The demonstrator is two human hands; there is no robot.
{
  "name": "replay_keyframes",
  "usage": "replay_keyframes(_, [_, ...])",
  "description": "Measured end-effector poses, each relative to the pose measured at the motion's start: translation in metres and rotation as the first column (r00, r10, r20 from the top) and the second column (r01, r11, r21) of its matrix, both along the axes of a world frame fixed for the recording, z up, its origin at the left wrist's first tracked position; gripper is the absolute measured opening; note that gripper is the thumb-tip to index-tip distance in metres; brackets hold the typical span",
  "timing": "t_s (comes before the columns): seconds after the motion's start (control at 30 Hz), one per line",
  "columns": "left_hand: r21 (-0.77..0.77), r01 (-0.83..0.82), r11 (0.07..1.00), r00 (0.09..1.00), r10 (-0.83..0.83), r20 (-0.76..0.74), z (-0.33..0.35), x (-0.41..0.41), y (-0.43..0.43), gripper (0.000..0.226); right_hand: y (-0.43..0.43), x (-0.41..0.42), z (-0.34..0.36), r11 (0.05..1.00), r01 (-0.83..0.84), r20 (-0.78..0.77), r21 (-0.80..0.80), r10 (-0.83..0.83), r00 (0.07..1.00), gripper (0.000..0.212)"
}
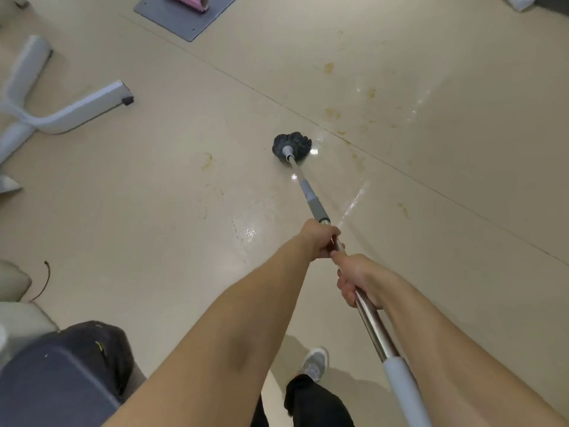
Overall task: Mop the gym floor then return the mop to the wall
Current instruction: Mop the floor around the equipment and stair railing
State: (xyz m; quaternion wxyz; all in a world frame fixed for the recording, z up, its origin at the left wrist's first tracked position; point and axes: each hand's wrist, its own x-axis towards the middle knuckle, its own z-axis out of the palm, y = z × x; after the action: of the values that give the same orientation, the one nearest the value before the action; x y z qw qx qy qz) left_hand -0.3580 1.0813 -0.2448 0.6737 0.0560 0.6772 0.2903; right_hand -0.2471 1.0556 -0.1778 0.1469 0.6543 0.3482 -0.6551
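Both outstretched, the left hand (320, 241) gripped the mop handle (372, 322) just ahead of the right hand (358, 282), which clasped it too.

Gym, beige floor (184, 257), white machine frame (77, 109), grey mat (172, 16) with pink foam roller (192, 0) beyond the frame, dark padded bench (55, 383) nearer than the frame

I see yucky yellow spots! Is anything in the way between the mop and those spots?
Nothing visible. The mop head sits on bare floor, and the yellow stains just beyond it have only open floor between. The white equipment legs stand off to the left, away from that path.
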Motion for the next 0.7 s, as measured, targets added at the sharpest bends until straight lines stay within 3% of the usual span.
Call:
replay_keyframes(0.1, [0.053,-0.065,0.996,0.998,0.066,-0.014,0.033,0.004,-0.021,0.041,-0.016,0.007,0.031,0.998,-0.049,-0.02,0.05,0.05,0.999,0.011])
replay_keyframes(0.4, [0.134,-0.239,0.962,0.968,0.246,-0.043,0.112,-0.066,-0.077,0.041,-0.055,-0.058,0.1,0.969,-0.196,-0.034,0.149,0.204,0.978,0.018])
replay_keyframes(0.7, [0.139,-0.393,0.909,0.912,0.404,-0.065,0.08,-0.176,-0.117,0.036,-0.079,-0.172,0.089,0.959,-0.274,-0.104,0.079,0.281,0.954,0.012])
